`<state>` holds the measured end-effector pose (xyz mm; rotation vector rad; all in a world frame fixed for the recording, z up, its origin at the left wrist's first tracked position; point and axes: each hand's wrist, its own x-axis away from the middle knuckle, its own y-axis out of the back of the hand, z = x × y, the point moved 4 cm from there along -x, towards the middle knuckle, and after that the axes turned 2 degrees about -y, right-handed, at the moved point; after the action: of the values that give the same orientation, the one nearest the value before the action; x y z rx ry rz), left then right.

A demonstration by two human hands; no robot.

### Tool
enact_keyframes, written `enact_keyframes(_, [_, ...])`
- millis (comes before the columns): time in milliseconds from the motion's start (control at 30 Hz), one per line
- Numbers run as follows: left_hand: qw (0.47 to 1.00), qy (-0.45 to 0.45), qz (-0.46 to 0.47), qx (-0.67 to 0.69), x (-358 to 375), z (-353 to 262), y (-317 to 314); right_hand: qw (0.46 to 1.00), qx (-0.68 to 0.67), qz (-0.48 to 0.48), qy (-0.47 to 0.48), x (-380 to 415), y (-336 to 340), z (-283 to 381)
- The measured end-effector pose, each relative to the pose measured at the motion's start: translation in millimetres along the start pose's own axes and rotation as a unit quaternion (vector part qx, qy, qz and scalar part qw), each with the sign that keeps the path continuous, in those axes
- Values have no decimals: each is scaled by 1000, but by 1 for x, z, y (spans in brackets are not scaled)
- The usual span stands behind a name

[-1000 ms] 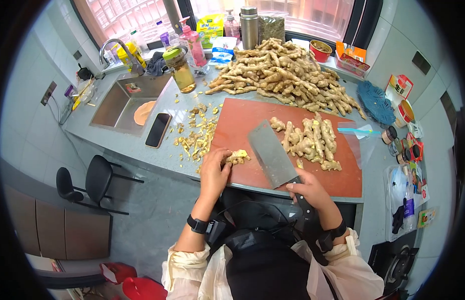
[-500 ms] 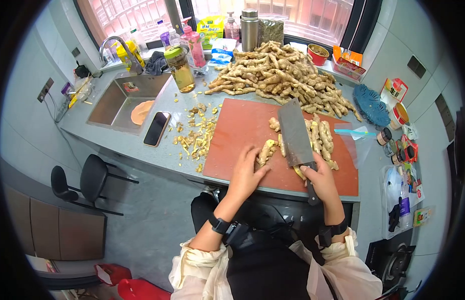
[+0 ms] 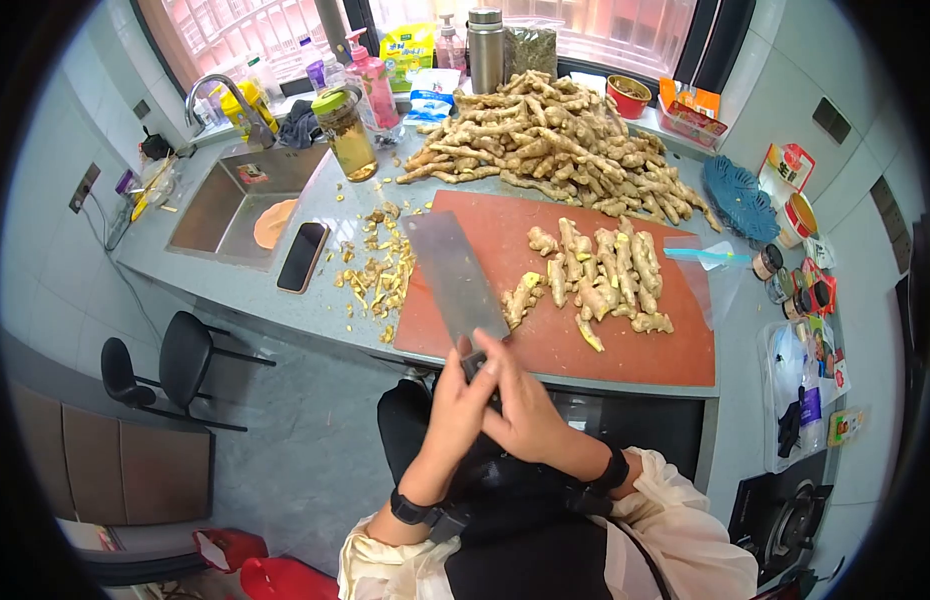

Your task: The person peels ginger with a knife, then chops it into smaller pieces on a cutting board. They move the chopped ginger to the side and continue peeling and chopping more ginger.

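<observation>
My left hand and my right hand meet at the near edge of the red cutting board, both closed around the black handle of a cleaver. Its broad blade tilts up and to the left over the board's left part. Just right of the blade lies a piece of ginger with a pale cut tip. More ginger pieces are grouped on the board's right half. Behind the board rises a large heap of ginger.
Ginger trimmings are scattered left of the board, near a phone and the sink. A lidded tea jar stands behind them. To the right are a plastic bag, a blue dish and small jars.
The cleaver has swung left from above the ginger pieces, uncovering them. My right hand has moved left with it, and my left hand has left the ginger piece to join at the handle.
</observation>
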<state>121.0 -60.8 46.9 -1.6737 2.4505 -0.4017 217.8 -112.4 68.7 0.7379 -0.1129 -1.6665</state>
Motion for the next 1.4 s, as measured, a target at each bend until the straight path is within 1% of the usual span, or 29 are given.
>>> enact_keyframes(33, [999, 26, 29, 21, -1, -2, 8, 999, -5, 19, 29, 2, -5, -1])
enact_keyframes(67, [996, 52, 58, 42, -2, -5, 16, 999, -7, 18, 27, 3, -1, 0])
enact_keyframes(100, [992, 69, 64, 84, -1, -10, 19, 989, -105, 96, -49, 3, 4, -5])
enact_keyframes(133, [997, 57, 9, 55, -1, -11, 25, 957, -201, 171, -122, 3, 9, -10])
enact_keyframes(167, [998, 63, 13, 11, -1, -18, 32, 949, -233, 149, -149, -2, 23, -18])
enact_keyframes(200, [997, 71, 16, -34, -1, -24, 42, 957, -213, 103, -166, -9, 38, -29])
enact_keyframes(233, [998, 48, 21, -20, -1, -25, 46, 992, -16, 52, -114, -22, 61, -29])
enact_keyframes(267, [998, 50, 27, -27, -2, -27, 51, 989, 123, 40, -65, -34, 74, -42])
enact_keyframes(300, [998, 52, 22, -38, -2, -31, 52, 965, 260, 27, -15, -42, 79, -58])
enact_keyframes(333, [997, 53, 18, -50, -3, -37, 53, 966, 257, 25, -16, -46, 79, -73])
enact_keyframes(400, [997, 56, 30, -51, -5, -40, 54, 913, 405, -2, 36, -54, 75, -91])
enact_keyframes(467, [996, 58, 40, -47, -9, -43, 54, 917, 395, -15, 52, -60, 67, -96])
enact_keyframes(533, [993, 66, 46, -81, -13, -45, 55, 919, 394, -1, 11, -65, 58, -100])
enact_keyframes(633, [991, 69, 52, -102, -24, -44, 61, 922, 386, -12, -12, -72, 47, -97])
enact_keyframes(767, [983, 71, 57, -160, -37, -43, 67, 942, 334, -39, -17, -67, 42, -96])
enact_keyframes(833, [963, 64, 66, -252, -40, -44, 66, 941, 332, -63, -9, -61, 41, -98])
enact_keyframes(867, [963, 64, 66, -255, -42, -44, 65, 942, 331, -64, -9, -60, 41, -99])
enact_keyframes(933, [936, 70, 72, -337, -43, -45, 62, 941, 330, -68, -10, -58, 40, -100])
enact_keyframes(967, [935, 70, 73, -340, -44, -45, 60, 942, 328, -69, -11, -58, 40, -100])
enact_keyframes(1033, [916, 38, 63, -394, -47, -46, 55, 940, 326, -96, 15, -59, 42, -99])
enact_keyframes(1067, [915, 38, 63, -396, -48, -45, 53, 941, 325, -98, 15, -58, 41, -102])
enact_keyframes(1133, [883, 20, 56, -465, -52, -45, 50, 938, 327, -108, 24, -57, 39, -106])
enact_keyframes(1233, [870, 6, 57, -489, -55, -47, 47, 942, 318, -105, 15, -56, 40, -101])
enact_keyframes(1333, [863, 11, 64, -501, -56, -47, 46, 951, 300, -77, -2, -54, 40, -103])
enact_keyframes(1400, [858, 21, 70, -508, -56, -50, 42, 953, 292, -82, 0, -54, 41, -103])
